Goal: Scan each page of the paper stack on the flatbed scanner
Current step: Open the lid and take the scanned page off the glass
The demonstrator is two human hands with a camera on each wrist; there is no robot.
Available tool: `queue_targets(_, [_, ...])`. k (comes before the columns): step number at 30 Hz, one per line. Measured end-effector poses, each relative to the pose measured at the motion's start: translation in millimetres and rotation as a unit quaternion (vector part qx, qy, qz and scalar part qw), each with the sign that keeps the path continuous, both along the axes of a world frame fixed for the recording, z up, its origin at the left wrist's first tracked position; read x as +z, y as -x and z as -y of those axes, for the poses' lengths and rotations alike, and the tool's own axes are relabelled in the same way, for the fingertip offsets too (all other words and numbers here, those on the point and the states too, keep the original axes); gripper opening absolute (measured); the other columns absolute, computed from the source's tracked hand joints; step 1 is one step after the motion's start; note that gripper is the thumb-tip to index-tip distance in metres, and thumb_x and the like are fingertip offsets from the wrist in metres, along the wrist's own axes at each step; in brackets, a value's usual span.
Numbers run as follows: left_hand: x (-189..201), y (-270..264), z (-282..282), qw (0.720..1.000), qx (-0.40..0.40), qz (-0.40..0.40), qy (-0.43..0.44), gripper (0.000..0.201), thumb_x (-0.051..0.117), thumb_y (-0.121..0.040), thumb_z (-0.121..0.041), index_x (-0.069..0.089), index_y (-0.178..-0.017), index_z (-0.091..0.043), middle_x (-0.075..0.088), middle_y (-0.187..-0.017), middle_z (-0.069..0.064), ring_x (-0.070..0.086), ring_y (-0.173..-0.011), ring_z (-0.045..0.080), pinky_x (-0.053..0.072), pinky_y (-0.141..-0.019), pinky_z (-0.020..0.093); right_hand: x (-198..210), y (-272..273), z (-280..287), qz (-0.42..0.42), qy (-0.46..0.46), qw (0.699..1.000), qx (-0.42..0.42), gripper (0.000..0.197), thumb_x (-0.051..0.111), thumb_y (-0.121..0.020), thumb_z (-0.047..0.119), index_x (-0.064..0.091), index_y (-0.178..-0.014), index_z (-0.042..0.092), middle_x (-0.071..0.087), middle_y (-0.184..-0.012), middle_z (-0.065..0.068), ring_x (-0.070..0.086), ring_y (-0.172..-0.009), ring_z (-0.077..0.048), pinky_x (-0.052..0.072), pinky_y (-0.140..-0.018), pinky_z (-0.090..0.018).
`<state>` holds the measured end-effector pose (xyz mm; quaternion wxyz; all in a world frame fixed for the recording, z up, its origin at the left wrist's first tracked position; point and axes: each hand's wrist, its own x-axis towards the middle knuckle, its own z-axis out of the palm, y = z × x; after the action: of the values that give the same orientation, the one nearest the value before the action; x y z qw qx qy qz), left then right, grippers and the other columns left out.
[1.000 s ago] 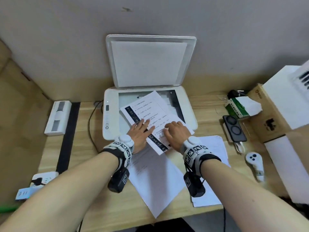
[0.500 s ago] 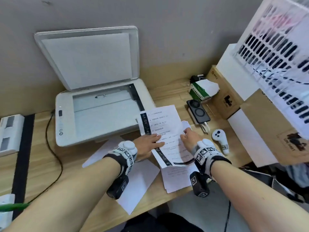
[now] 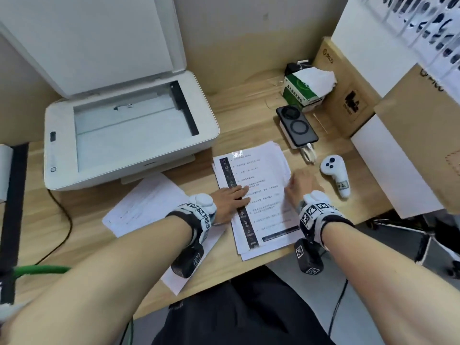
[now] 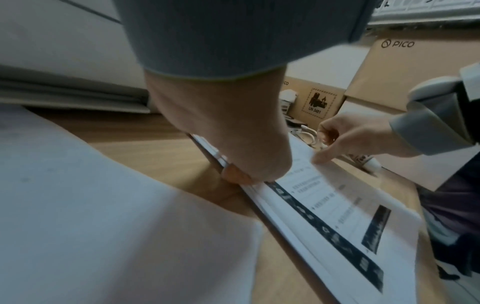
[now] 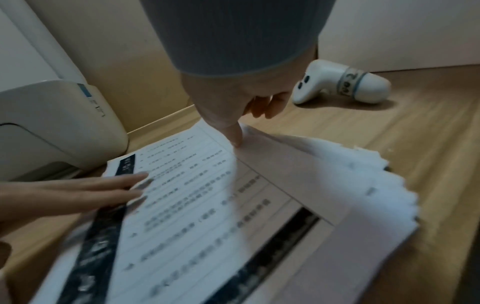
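Note:
The white flatbed scanner [image 3: 129, 135] stands with its lid up and nothing on its glass. To its right lies a paper stack [image 3: 261, 175], topped by a printed page with a black strip down its left side. My left hand [image 3: 230, 199] rests flat on that strip, fingers straight. My right hand [image 3: 300, 185] is at the page's right edge. In the right wrist view its thumb [image 5: 235, 135] presses down at that edge while the other fingers curl loosely, holding nothing. The stack's sheets [image 5: 363, 185] fan out on that side. A second pile of sheets [image 3: 146, 202] lies in front of the scanner.
Right of the stack are a white controller [image 3: 334, 174], a dark phone [image 3: 296, 125] with a cable, and a green tissue pack [image 3: 306, 89]. Cardboard boxes [image 3: 348, 100] wall off the right side. A black cable [image 3: 62, 215] runs left of the scanner. The desk's front edge is close.
The printed page has gone from the scanner glass to the top of the stack on the right, both hands moving with it. The glass is now bare. The head view has turned right.

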<state>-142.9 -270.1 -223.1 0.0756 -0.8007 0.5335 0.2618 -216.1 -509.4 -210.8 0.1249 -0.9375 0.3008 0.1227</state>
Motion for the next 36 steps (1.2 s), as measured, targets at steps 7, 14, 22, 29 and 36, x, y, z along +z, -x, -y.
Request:
queue_targets(7, [49, -15, -75, 0.989, 0.147, -0.019, 0.026, 0.067, 0.042, -0.091, -0.010, 0.018, -0.154, -0.013, 0.008, -0.163, 0.010, 0.011, -0.149, 0.027, 0.021, -0.119, 0.044, 42, -28, -76, 0.000, -0.085, 0.992, 0.095, 0.007, 0.060, -0.090, 0.027, 0.055, -0.092, 0.022, 0.061, -0.091, 0.000, 0.059, -0.081, -0.025, 0.043, -0.065, -0.033])
queue_targets(14, [53, -7, -169, 0.953, 0.292, -0.051, -0.066, 0.059, 0.035, -0.097, -0.013, 0.019, -0.154, -0.011, 0.001, -0.163, 0.010, 0.016, -0.148, 0.027, 0.026, -0.116, 0.041, 24, -40, -176, -0.082, -0.167, 0.961, 0.207, 0.024, 0.072, -0.080, 0.037, 0.069, -0.094, 0.018, 0.067, -0.100, -0.003, 0.065, -0.091, -0.025, 0.055, -0.080, -0.037])
queue_targets(22, [33, 2, -225, 0.941, 0.324, -0.098, -0.029, 0.044, 0.038, -0.093, -0.008, 0.044, -0.136, -0.012, 0.023, -0.158, 0.005, 0.029, -0.140, 0.028, 0.036, -0.106, 0.046, 9, -46, -230, -0.161, -0.123, 0.942, 0.268, 0.015, 0.058, -0.077, 0.019, 0.058, -0.062, 0.017, 0.063, -0.074, -0.006, 0.056, -0.066, -0.028, 0.040, -0.055, -0.026])
queue_targets(29, [66, -14, -254, 0.931, 0.339, -0.082, 0.108, 0.057, 0.039, -0.091, -0.003, 0.036, -0.148, -0.013, 0.034, -0.155, 0.005, 0.034, -0.140, 0.026, 0.032, -0.111, 0.035, 60, -66, -237, -0.081, -0.068, 0.959, 0.262, 0.013, 0.051, -0.090, 0.017, 0.051, -0.097, 0.028, 0.064, -0.103, -0.006, 0.059, -0.085, -0.030, 0.045, -0.067, -0.032])
queue_targets(36, [118, -52, -259, 0.905, 0.322, 0.001, 0.277, 0.044, 0.043, -0.098, -0.013, 0.046, -0.142, -0.014, 0.056, -0.136, 0.003, 0.051, -0.127, 0.018, 0.040, -0.104, 0.029, 141, -129, -243, 0.067, -0.054, 0.963, 0.254, 0.017, 0.040, -0.088, 0.021, 0.046, -0.099, 0.032, 0.064, -0.101, 0.002, 0.060, -0.082, -0.033, 0.053, -0.071, -0.040])
